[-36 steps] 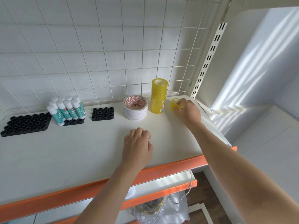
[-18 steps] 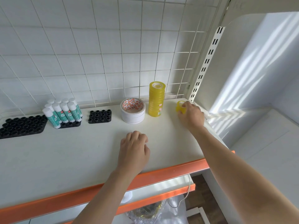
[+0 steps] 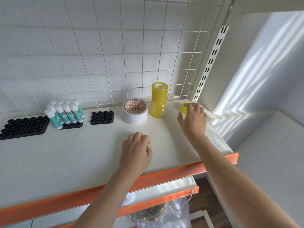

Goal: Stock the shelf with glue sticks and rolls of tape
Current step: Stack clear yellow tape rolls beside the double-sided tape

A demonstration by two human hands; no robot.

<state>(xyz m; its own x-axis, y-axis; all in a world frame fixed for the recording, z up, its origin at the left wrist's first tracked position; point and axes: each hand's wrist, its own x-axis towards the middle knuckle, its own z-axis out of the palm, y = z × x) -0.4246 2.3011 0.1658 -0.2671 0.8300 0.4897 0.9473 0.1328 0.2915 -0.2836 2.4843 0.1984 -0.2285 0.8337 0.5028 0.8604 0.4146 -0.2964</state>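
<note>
Small yellow tape roll (image 3: 184, 108) sits right of the tall yellow tape stack (image 3: 159, 99), right hand (image 3: 192, 120) spread loose, fingertips touching it. Left hand (image 3: 136, 150) rests curled, empty, on the white shelf (image 3: 65, 155) in front of the stack.

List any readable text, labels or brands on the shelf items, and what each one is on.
None can be read.
Glue sticks: red logo and white print on teal labels, too small.
White tape rolls: orange print inside the core, blurred.
Yellow tape stack: small red and green marks near the base, illegible.
Small yellow roll: no visible print.
</note>
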